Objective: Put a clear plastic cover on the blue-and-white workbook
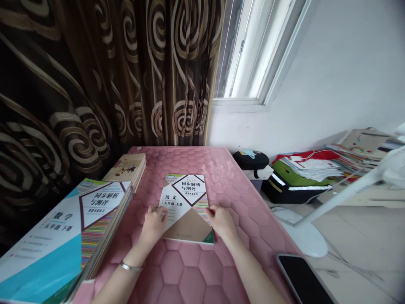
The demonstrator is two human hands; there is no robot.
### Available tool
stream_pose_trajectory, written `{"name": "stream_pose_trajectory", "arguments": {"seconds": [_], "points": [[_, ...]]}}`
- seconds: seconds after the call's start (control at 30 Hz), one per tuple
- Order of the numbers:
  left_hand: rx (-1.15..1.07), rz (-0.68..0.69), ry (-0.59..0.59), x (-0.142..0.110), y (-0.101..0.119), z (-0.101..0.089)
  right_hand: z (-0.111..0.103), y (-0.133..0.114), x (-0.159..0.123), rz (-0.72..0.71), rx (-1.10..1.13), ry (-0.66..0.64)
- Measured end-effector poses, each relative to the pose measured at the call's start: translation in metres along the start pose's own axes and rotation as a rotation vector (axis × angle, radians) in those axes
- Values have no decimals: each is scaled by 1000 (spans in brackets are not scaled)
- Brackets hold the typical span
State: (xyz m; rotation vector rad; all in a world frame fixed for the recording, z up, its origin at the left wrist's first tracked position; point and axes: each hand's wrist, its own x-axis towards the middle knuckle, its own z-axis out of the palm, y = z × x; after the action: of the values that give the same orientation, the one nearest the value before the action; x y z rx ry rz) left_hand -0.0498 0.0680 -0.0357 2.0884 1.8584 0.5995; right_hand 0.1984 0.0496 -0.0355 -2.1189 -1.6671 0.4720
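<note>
A Chinese workbook (186, 215) with a white and brown cover and a striped band lies face up on the pink quilted surface. My left hand (154, 223), a silver bracelet on its wrist, is at the book's left edge with fingers curled and closed on it. At the right edge, the thumb and fingers of my right hand (222, 220) pinch the book's side. The fingertips partly cover the edges. To the left lies a stack of larger-looking workbooks, topped by a blue and white maths workbook (63, 223).
Tan notebooks (128, 166) are piled behind the maths stack, against a patterned brown curtain (142, 76). A black phone (303, 278) lies at the right edge. Beyond it stand a white fan base (303, 236), a black and green bag (284, 185) and piled papers (360, 147).
</note>
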Motion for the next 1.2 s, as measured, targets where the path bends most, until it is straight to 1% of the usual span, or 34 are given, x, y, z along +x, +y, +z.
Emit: {"name": "stream_pose_trajectory", "arguments": {"seconds": [0.07, 0.13, 0.2, 0.3, 0.37, 0.43, 0.47, 0.53, 0.63, 0.7, 0.73, 0.77, 0.83, 0.87, 0.9, 0.93, 1.0, 1.03, 1.07, 1.1, 1.2], "points": [[-144, -96, -73, 11, 1, -4, 0, 2, 2, 8, 15, 10], [-347, -195, -166, 18, -1, -7, 0, 5, 5, 24, 83, 25], [-579, -277, -227, 21, -5, -11, 0, 9, 8, 51, 268, -14], [-893, -342, -299, 22, -12, -15, 0, 10, 10, 77, 596, -174], [-1028, -369, -332, 21, -15, -17, 1, 7, 9, 119, 886, -269], [-1101, -384, -351, 21, -16, -19, 1, 1, 7, 186, 1220, -318], [-1114, -384, -357, 21, -17, -20, 2, -1, 7, 219, 1348, -330], [-1110, -377, -366, 22, -18, -22, 2, -5, 6, 258, 1451, -344], [-1034, -351, -366, 24, -19, -23, 1, -7, 6, 289, 1463, -371], [-881, -316, -325, 24, -16, -23, 1, -7, 6, 305, 1475, -387], [-754, -289, -279, 23, -13, -23, 1, -7, 6, 312, 1477, -393], [-601, -258, -207, 20, -8, -23, 1, -6, 6, 318, 1477, -399], [-286, -180, -12, 8, 7, -24, 2, -6, 6, 330, 1467, -414], [-167, -120, 76, 0, 16, -25, 3, -6, 6, 336, 1458, -423], [-100, -39, 131, -8, 26, -25, 3, -6, 6, 342, 1448, -432], [-99, 93, 106, -17, 37, -25, 4, -6, 6, 346, 1438, -438], [-191, 367, -63, -32, 54, -21, 5, -6, 5, 352, 1421, -442], [-236, 447, -129, -37, 60, -17, 6, -6, 5, 353, 1414, -439], [-275, 493, -171, -40, 65, -13, 5, -6, 4, 354, 1406, -435], [-304, 504, -185, -41, 67, -8, 5, -6, 4, 355, 1398, -431], [-392, 465, -191, -35, 66, 4, 3, -5, 3, 358, 1380, -421]]}}
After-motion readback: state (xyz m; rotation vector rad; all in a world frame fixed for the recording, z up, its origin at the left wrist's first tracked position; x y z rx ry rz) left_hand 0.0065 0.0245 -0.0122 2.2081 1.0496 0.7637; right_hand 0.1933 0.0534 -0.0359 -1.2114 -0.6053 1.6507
